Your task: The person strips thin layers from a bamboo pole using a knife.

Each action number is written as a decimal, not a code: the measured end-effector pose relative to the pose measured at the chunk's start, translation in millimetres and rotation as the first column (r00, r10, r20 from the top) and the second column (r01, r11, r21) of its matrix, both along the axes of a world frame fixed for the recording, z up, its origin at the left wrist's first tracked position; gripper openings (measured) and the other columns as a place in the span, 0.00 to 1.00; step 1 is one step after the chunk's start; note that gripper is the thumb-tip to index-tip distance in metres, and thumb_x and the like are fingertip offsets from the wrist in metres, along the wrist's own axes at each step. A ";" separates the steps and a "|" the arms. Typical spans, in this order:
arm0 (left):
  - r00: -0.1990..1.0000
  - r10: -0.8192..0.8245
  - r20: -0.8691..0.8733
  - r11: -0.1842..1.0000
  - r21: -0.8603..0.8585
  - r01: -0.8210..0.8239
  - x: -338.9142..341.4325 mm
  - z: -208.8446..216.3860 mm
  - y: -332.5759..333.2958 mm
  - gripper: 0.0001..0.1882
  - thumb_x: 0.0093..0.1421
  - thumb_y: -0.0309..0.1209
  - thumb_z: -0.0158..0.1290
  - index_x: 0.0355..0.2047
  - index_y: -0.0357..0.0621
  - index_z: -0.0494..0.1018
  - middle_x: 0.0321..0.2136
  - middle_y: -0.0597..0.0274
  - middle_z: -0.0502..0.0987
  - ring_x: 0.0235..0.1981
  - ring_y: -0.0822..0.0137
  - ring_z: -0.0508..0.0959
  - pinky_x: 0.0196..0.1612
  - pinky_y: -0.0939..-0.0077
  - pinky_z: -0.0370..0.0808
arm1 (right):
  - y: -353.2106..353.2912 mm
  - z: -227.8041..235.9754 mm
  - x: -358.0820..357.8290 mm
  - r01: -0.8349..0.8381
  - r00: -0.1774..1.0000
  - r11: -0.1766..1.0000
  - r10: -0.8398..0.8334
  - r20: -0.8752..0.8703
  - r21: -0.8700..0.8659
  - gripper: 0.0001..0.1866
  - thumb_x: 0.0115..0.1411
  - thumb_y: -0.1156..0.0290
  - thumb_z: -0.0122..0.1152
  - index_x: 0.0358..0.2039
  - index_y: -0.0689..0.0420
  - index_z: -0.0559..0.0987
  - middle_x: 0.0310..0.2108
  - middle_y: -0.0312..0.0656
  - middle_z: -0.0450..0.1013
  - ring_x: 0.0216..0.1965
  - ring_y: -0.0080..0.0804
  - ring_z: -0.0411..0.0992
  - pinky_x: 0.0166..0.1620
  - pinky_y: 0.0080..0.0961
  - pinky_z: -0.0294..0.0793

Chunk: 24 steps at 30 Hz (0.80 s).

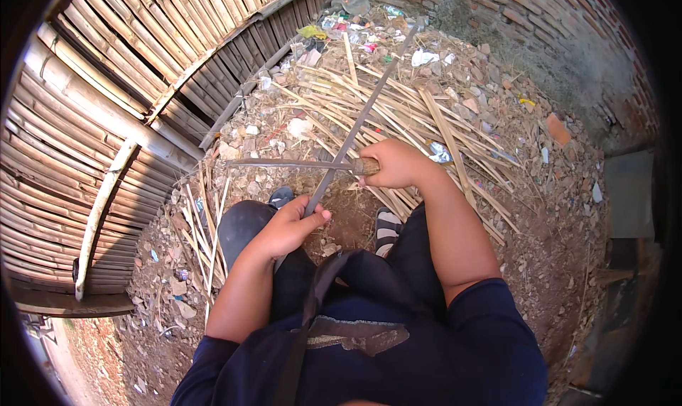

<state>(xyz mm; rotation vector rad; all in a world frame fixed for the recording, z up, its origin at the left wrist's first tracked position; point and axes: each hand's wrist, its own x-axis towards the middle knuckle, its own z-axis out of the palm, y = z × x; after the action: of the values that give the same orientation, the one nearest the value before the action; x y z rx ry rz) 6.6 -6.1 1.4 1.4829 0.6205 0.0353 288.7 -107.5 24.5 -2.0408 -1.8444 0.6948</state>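
Observation:
My right hand point(399, 163) is closed round the wooden handle of a long knife point(284, 163), whose blade points left. My left hand point(288, 228) grips the near end of a long, narrow, greyish strip point(366, 107), which looks like a bamboo slat. The strip slants away to the far right over the ground. The knife blade crosses the strip a little beyond my left fingers; whether they touch or one only overlaps the other, I cannot tell. Beyond my hands lies a loose pile of pale split bamboo strips point(398, 115).
Several more pale strips point(206, 235) lie by my left knee. A bamboo slat wall point(114, 122) rises on the left, a brick wall point(540, 22) at the back right. Rubble and litter point(355, 22) cover the ground. One sandalled foot point(387, 230) shows between my legs.

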 end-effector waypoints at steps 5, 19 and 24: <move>1.000 0.029 0.013 1.000 -0.012 -0.028 4.1 -3.4 3.3 0.10 0.71 0.38 0.59 0.41 0.48 0.71 0.23 0.78 0.66 0.17 0.82 0.61 0.20 0.82 0.56 | -10.7 -11.7 30.9 0.288 0.951 0.958 -0.286 -0.121 -0.002 0.21 0.55 0.57 0.72 0.42 0.58 0.83 0.37 0.54 0.81 0.43 0.53 0.80 0.47 0.45 0.77; 1.000 0.011 0.009 0.998 -0.061 -0.010 -1.3 2.1 0.9 0.10 0.72 0.35 0.58 0.41 0.47 0.69 0.22 0.76 0.66 0.16 0.82 0.63 0.19 0.81 0.57 | -9.7 2.3 19.4 0.080 0.993 0.997 -0.079 -0.088 0.016 0.20 0.56 0.58 0.74 0.42 0.59 0.82 0.34 0.53 0.81 0.37 0.50 0.79 0.42 0.42 0.76; 1.000 0.006 0.029 0.999 -0.054 -0.004 -1.2 2.5 -1.7 0.10 0.71 0.35 0.59 0.40 0.47 0.69 0.21 0.76 0.66 0.16 0.82 0.63 0.19 0.81 0.56 | -11.5 -7.5 46.6 0.436 0.899 0.895 -0.429 -0.087 0.096 0.25 0.57 0.59 0.70 0.52 0.59 0.82 0.38 0.56 0.81 0.43 0.54 0.80 0.48 0.44 0.77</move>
<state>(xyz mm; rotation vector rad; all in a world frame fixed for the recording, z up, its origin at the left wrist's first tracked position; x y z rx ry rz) 5.4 -7.8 3.9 1.4260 0.5969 0.0437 335.2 -119.0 17.0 -2.2146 -1.2877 0.5087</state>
